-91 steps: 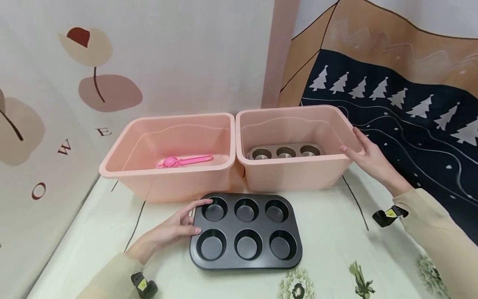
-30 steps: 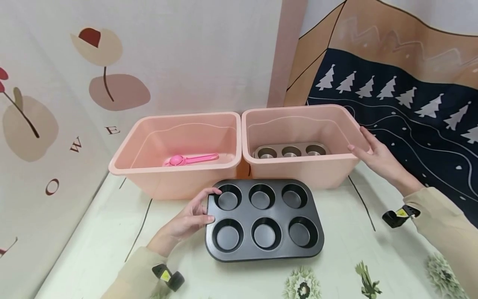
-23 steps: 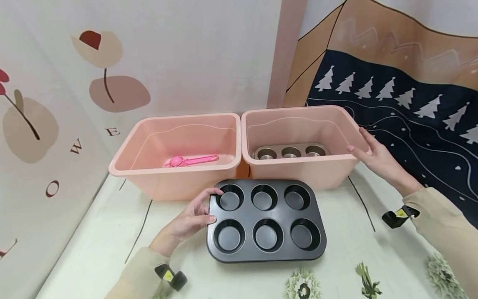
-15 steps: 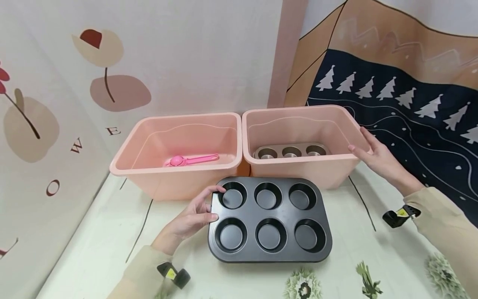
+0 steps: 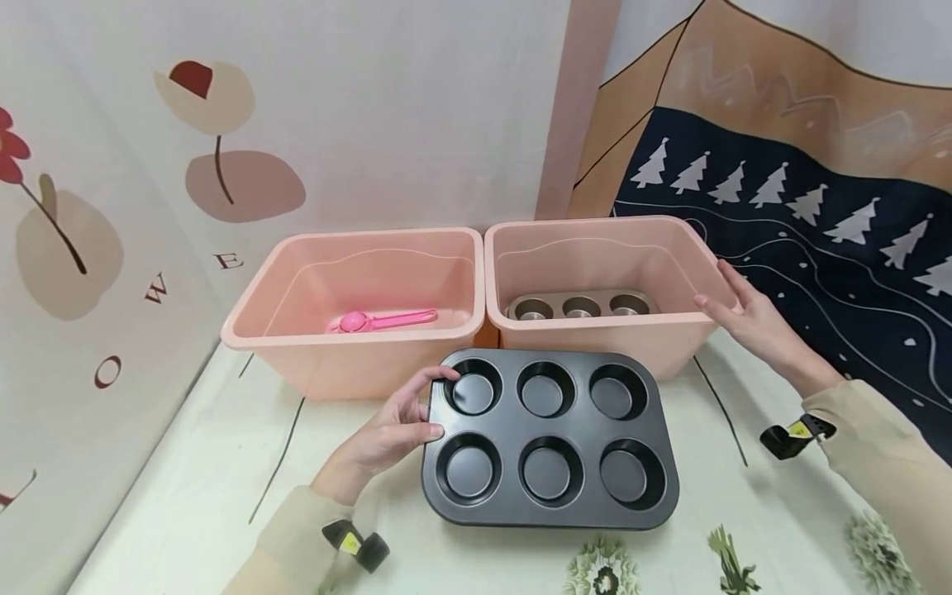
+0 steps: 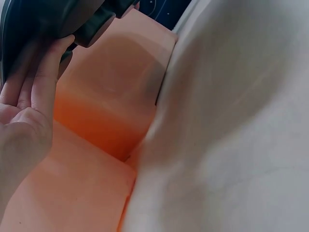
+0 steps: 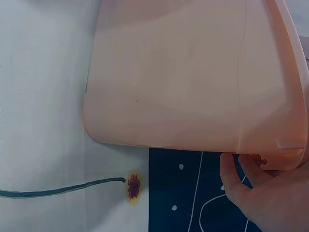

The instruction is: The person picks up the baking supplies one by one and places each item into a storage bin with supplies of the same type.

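My left hand holds a black muffin tin with six round cups by its left edge, thumb and one fingertip over the top. Raised and tilted, the tin hides part of the bins' front walls. From the left wrist view, straight fingers lie against the underside of the tin. My right hand grips the rim at the right end of the right pink bin. In the right wrist view its fingers are tucked under that bin's rim. A bronze muffin tin lies inside.
Left of that bin stands another pink bin, the two rims close together. A bright pink tool with a round head and long handle lies in it. Behind both hangs a printed cloth. A pale flowered cloth covers the table.
My left hand has lifted the black muffin tin off the table and moved it rightward, tilting it up. My right hand stays at the bin's rim.
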A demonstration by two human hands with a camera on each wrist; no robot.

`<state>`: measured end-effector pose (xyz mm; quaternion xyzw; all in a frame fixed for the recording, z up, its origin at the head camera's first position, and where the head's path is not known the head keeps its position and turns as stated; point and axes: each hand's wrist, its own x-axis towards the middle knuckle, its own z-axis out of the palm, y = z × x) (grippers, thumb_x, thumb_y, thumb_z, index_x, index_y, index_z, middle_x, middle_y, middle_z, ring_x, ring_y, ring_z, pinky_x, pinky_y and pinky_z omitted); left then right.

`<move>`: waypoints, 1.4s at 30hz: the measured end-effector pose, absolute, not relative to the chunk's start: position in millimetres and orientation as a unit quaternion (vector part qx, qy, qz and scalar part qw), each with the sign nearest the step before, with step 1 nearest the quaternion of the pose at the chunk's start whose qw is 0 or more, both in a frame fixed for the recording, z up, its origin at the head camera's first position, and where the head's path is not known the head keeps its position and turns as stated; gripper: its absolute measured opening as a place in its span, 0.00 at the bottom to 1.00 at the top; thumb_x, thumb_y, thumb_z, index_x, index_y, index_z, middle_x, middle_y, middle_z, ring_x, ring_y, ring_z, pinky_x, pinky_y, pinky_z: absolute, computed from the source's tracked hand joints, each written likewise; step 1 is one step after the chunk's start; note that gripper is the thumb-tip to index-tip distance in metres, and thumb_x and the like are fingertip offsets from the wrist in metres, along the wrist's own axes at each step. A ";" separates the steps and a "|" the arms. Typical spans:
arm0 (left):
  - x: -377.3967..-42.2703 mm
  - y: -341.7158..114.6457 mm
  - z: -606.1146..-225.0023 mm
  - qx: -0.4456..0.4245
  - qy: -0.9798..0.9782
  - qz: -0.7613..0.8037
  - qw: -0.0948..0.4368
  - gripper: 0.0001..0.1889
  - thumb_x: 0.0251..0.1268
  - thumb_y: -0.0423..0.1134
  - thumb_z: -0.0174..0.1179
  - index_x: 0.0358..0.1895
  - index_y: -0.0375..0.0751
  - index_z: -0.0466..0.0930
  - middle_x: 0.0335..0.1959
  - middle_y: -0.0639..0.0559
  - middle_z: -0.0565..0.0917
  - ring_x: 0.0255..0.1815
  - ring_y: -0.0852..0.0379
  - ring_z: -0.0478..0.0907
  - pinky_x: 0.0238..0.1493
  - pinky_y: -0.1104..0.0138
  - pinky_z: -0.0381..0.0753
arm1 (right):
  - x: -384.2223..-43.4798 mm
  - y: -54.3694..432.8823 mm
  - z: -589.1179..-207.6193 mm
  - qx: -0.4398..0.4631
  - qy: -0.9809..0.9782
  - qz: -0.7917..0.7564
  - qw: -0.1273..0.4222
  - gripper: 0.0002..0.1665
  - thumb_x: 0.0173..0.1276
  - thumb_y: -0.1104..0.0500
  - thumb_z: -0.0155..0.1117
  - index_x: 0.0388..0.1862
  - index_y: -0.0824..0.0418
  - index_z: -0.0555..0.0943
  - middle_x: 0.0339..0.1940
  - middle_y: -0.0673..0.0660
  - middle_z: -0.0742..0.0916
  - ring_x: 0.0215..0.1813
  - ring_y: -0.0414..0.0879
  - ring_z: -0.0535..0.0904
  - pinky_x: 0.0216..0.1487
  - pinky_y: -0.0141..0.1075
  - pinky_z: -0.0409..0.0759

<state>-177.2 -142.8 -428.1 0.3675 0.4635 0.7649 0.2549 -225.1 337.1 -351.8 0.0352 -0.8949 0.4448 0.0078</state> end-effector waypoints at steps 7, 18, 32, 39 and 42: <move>-176.4 -135.6 -420.7 0.373 0.467 0.761 0.251 0.31 0.61 0.18 0.49 0.66 0.44 0.59 0.41 0.44 0.85 0.41 0.55 0.83 0.44 0.68 0.80 | -226.8 336.8 -352.2 0.041 -0.895 0.445 0.014 0.52 0.74 0.45 0.53 0.78 0.59 0.32 0.77 0.69 0.46 0.74 0.68 0.45 0.66 0.67 0.50; -178.8 -125.0 -410.8 0.369 0.459 0.772 0.241 0.34 0.62 0.19 0.49 0.69 0.46 0.56 0.37 0.46 0.85 0.36 0.58 0.83 0.40 0.70 0.80 | -226.3 336.7 -352.9 0.046 -0.895 0.444 0.006 0.50 0.75 0.48 0.52 0.78 0.61 0.32 0.77 0.69 0.44 0.73 0.70 0.43 0.65 0.69 0.47; -175.5 -109.2 -397.8 0.342 0.438 0.799 0.231 0.40 0.63 0.20 0.47 0.76 0.48 0.45 0.36 0.47 0.85 0.33 0.59 0.83 0.33 0.71 0.81 | -227.3 335.5 -351.1 0.046 -0.896 0.442 0.011 0.50 0.75 0.48 0.52 0.78 0.60 0.32 0.77 0.69 0.44 0.73 0.71 0.44 0.66 0.68 0.47; -178.7 -101.2 -388.3 0.325 0.438 0.808 0.222 0.40 0.64 0.23 0.52 0.77 0.46 0.47 0.37 0.47 0.85 0.32 0.59 0.83 0.30 0.72 0.81 | -223.7 336.0 -348.6 0.041 -0.898 0.437 0.007 0.51 0.74 0.45 0.53 0.78 0.58 0.31 0.77 0.67 0.44 0.74 0.69 0.44 0.67 0.67 0.47; -179.8 -98.7 -384.3 0.328 0.436 0.808 0.222 0.40 0.65 0.25 0.54 0.77 0.47 0.48 0.39 0.46 0.84 0.33 0.58 0.83 0.31 0.71 0.82 | -221.7 336.3 -349.0 0.042 -0.897 0.441 0.003 0.52 0.74 0.44 0.53 0.78 0.57 0.31 0.78 0.66 0.43 0.74 0.68 0.43 0.67 0.67 0.46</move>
